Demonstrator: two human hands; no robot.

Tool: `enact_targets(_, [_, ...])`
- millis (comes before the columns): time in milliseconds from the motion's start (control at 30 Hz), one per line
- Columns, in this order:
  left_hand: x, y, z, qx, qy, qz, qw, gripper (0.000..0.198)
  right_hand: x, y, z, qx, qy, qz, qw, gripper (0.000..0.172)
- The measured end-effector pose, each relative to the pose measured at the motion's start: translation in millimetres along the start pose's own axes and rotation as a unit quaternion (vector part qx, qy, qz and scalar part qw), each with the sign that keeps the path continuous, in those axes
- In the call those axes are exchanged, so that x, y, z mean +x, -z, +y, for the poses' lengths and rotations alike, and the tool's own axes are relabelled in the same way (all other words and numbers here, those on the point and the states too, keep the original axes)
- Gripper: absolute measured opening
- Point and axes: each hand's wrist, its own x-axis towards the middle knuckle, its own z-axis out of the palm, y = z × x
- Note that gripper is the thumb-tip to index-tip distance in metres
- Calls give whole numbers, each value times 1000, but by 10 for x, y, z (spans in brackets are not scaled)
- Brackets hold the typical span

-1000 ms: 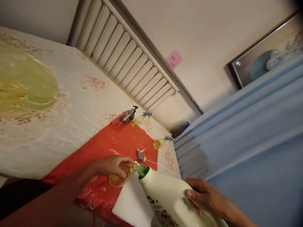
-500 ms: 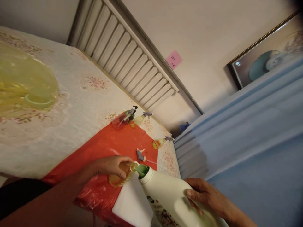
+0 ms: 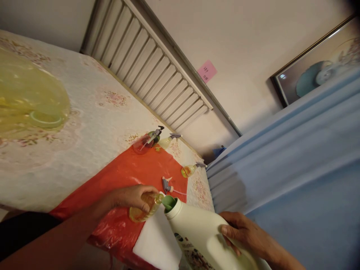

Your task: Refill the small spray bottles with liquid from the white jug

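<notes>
My left hand (image 3: 135,198) is closed around a clear bottle (image 3: 140,213) with yellowish liquid in it, tilted with its neck to the right. Its mouth meets the green spout (image 3: 169,203) of a large cream jug (image 3: 197,228). Fingers of my right hand (image 3: 242,230) are wrapped around the jug's handle, and the jug is tipped toward the bottle. A printed label shows on the jug's lower side. Just beyond the bottle, a grey spray trigger head (image 3: 167,185) with a thin tube lies on the red plastic sheet (image 3: 126,176). Any flow between spout and bottle is too small to make out.
Spray bottles lie farther off: a pinkish one (image 3: 142,144), a pale one (image 3: 165,142) and a yellow one (image 3: 188,171). A white block (image 3: 159,240) sits under the bottle and jug. At left is a translucent yellow container (image 3: 33,93) on the floral tablecloth (image 3: 92,131). A blue curtain (image 3: 295,157) borders the right.
</notes>
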Motion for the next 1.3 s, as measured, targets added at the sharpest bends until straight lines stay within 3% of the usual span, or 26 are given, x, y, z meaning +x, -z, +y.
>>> enact_targets(367, [21, 5, -35, 10, 5, -4, 1000, 59, 18, 43, 112, 0, 13, -8, 1000, 50])
enact_targets(1300, [36, 13, -118, -18, -4, -6, 1000, 59, 6, 50, 100, -7, 2, -7, 1000, 49])
